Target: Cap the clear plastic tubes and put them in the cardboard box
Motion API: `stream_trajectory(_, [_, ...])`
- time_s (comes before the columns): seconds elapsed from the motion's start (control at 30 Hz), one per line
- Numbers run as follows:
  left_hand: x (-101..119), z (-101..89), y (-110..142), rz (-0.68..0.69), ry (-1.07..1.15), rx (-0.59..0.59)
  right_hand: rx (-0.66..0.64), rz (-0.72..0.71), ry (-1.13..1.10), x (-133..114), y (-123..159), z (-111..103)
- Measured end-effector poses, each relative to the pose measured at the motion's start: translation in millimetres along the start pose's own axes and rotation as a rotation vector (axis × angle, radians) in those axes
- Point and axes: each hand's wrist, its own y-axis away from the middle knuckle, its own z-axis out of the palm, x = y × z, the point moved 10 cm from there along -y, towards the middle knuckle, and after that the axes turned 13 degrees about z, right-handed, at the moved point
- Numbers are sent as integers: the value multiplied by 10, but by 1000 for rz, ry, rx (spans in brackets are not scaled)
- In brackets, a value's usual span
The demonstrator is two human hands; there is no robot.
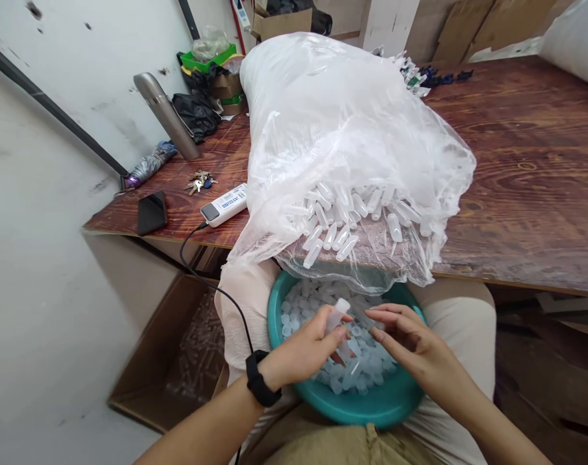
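Note:
My left hand (pixel 317 345) is closed around a small translucent plastic tube (pixel 339 313), its white end pointing up and away from me. To its right, my right hand (pixel 403 329) hovers with fingers curved and apart, nothing visible between them. Both hands are above a teal basin (pixel 352 407) on my lap, filled with many small translucent white caps (pixel 366 368). Beyond the basin, loose translucent tubes (pixel 342 219) spill from the mouth of a big clear plastic bag (pixel 332 110) on the table.
The wooden table (pixel 526 168) carries a phone (pixel 152 213), keys (pixel 200 182), a white device (pixel 226 205) with a black cable, a metal flask (pixel 168 116) and a folded umbrella (pixel 151 163). Below left, a cardboard box (pixel 143 361) holds more clear tubes. A wall borders the left.

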Motion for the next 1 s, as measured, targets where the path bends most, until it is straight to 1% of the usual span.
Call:
stream_trajectory(0.03, [-39, 39, 8, -39, 209, 26, 11, -6, -30, -44, 32, -23])
stream_trajectory(0.07, [-65, 85, 15, -68, 365, 37, 23, -15, -51, -90, 61, -41])
stream_trajectory(0.1, [-79, 130, 21, -86, 458, 35, 33, -21, -65, -135, 85, -51])
stream_trajectory(0.13, [-83, 172, 27, -96, 489, 16, 41, -27, -74, -178, 104, -55])
stream_trajectory(0.17, [-83, 217, 35, -102, 473, -21, 50, -34, -80, -223, 118, -54])
stream_trajectory(0.23, [-80, 311, 60, -108, 364, -125, 52, -61, -84, -322, 135, -23])
stream_trajectory(0.3, [-97, 405, 93, -124, 249, -238, 9, -99, -73, -423, 144, 53])
stream_trajectory(0.33, [-110, 428, 104, -132, 206, -267, -29, -114, -62, -465, 148, 100])
stream_trajectory(0.37, [-120, 431, 106, -136, 178, -275, -62, -128, -51, -496, 153, 134])
stream_trajectory(0.43, [-114, 380, 90, -126, 172, -228, -83, -134, -32, -512, 153, 131])
stream_trajectory(0.5, [-71, 293, 72, -99, 211, -149, -34, -118, -17, -477, 146, 37])
stream_trajectory(0.57, [3, 241, 83, -71, 226, -128, 6, -98, 8, -426, 153, -42])
stream_trajectory(0.63, [102, 182, 116, -31, 98, -135, -24, -87, 34, -399, 181, -36])
stream_trajectory(0.73, [264, 87, 189, 32, -254, -132, -123, -106, 42, -434, 256, 51])
stream_trajectory(0.8, [368, 89, 241, 92, -449, -146, -164, -125, 48, -474, 303, 88])
stream_trajectory(0.9, [492, 149, 301, 218, -667, -166, -165, -165, 65, -521, 360, 86])
stream_trajectory(1.0, [564, 185, 340, 320, -792, -153, -118, -203, 82, -547, 409, 45])
